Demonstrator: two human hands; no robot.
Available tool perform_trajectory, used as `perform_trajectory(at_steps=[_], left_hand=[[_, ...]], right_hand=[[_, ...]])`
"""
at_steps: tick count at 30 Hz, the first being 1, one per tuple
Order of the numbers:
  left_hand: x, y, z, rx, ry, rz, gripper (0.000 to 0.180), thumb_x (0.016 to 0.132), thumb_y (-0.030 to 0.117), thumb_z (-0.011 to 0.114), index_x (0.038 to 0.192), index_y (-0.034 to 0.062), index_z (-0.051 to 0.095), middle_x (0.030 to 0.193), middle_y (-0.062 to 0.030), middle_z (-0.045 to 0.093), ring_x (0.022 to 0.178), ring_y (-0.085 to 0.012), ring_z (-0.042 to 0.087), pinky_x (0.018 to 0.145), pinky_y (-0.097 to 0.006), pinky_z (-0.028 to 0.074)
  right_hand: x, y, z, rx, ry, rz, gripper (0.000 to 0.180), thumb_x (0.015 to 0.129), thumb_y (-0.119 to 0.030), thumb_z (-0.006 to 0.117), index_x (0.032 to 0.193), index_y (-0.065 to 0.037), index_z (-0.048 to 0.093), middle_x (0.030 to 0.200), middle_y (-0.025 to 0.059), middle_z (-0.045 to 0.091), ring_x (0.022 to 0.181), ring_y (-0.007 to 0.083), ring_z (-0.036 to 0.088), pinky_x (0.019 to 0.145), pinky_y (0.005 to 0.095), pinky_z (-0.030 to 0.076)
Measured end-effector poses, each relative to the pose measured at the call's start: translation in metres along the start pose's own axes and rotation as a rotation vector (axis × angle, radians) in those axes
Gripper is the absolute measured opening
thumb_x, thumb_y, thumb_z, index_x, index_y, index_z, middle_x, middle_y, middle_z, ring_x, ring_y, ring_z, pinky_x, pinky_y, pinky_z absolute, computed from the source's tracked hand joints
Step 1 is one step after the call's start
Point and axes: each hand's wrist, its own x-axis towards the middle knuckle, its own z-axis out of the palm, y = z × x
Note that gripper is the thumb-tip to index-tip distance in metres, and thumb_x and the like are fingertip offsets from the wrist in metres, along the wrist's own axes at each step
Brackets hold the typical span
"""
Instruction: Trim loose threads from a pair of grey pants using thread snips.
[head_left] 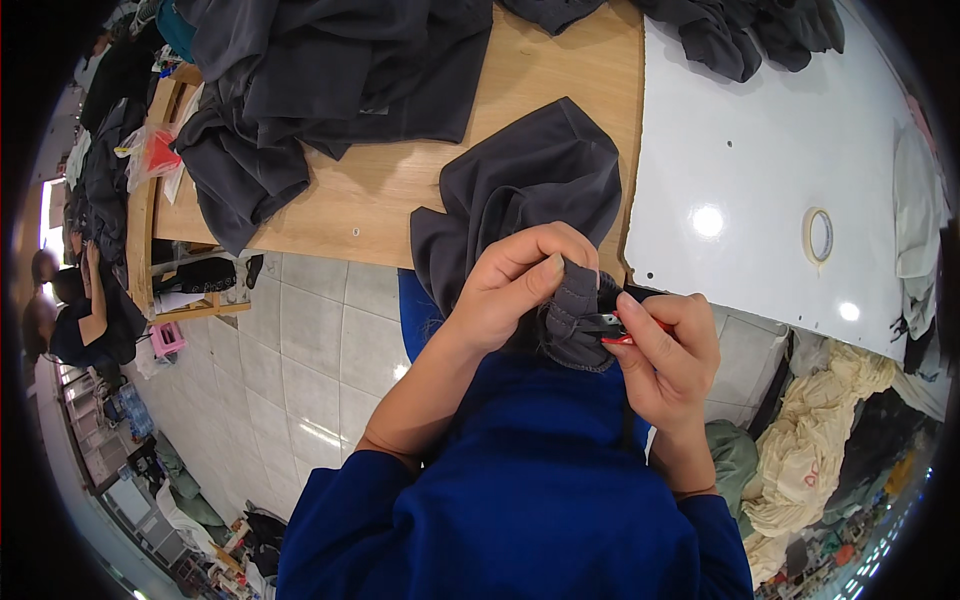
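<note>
Hands are working close together just below the middle of the picture. The left hand (515,285) is pinching a bunched-up fold of the dark grey soft cloth garment (530,190), with the thumb on top and the fingers curled tight around it. The right hand (665,355) is closed around a small pair of red-handled thread snips (618,328), and the tips are pointing at the thick stitched edge of the fold.

The rest of the garment is trailing up toward twelve o'clock and is lying on the light brown wooden table (380,190). At ten o'clock from the hands, a big pile of dark grey clothes (320,80) is sitting on the same table. At two o'clock, a shiny white flat board (760,150) is lying beside the wood, and a roll of pale tape (819,235) is resting on it. More dark clothes (750,30) are heaped at the top edge of the board. At four o'clock, a heap of cream-coloured cloth (820,440) is lying low down by the floor.

The garment looks light, soft and floppy, so it would probably slip and sag if held loosely. I think the best place to hold it is right by the thick seam, where the layers are bunched and firmer. The snips look small and sharp, so the fingers need to be staying clear of the tips.
</note>
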Motion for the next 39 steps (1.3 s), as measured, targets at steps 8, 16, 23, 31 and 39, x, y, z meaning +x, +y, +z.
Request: perform_trajectory(at_steps=[8,16,23,31,39], left_hand=[[0.002,-0.002,0.002,0.037,-0.006,0.027,0.018,0.094,0.016,0.047,0.095,0.0007,0.057,0.093,-0.0046,0.055,0.082,-0.0093,0.05,0.075,-0.022,0.041],[0.002,-0.001,0.004,0.039,0.03,-0.004,0.017,0.094,0.015,0.047,0.096,0.0006,0.057,0.094,-0.0042,0.055,0.081,-0.0087,0.049,0.074,-0.022,0.04],[0.003,-0.002,0.006,0.108,0.047,0.036,0.015,0.094,0.012,0.047,0.095,-0.0004,0.056,0.092,-0.0043,0.054,0.081,-0.0093,0.049,0.074,-0.022,0.04],[0.001,0.003,0.006,0.11,0.019,-0.01,0.016,0.093,0.013,0.049,0.093,-0.0005,0.057,0.09,-0.0039,0.054,0.08,-0.01,0.048,0.073,-0.022,0.04],[0.002,0.005,0.004,0.239,0.024,0.031,0.012,0.09,0.01,0.053,0.089,-0.0006,0.058,0.086,-0.0045,0.055,0.079,-0.0114,0.05,0.073,-0.024,0.041]], right_hand=[[0.003,-0.001,-0.001,-0.043,0.016,-0.018,0.041,0.059,-0.013,0.076,0.1,-0.014,0.071,0.073,0.0001,0.051,0.059,0.015,0.041,0.052,0.0261,0.032],[0.002,0.001,-0.003,-0.017,0.056,-0.006,0.037,0.059,-0.007,0.075,0.096,-0.012,0.071,0.073,0.0002,0.053,0.061,0.0152,0.043,0.052,0.0249,0.033],[0.005,-0.013,-0.006,0.315,0.063,0.272,0.04,0.06,-0.004,0.074,0.099,-0.011,0.069,0.075,0.0024,0.054,0.064,0.0161,0.047,0.056,0.024,0.037],[0.01,-0.002,-0.013,-0.07,-0.035,0.056,0.036,0.06,-0.017,0.075,0.096,-0.017,0.071,0.075,-0.0014,0.051,0.065,0.0149,0.043,0.06,0.0286,0.03],[0.013,-0.001,-0.017,-0.085,-0.064,0.037,0.036,0.061,-0.02,0.074,0.097,-0.018,0.071,0.074,-0.0016,0.049,0.064,0.0147,0.041,0.061,0.0287,0.029]])
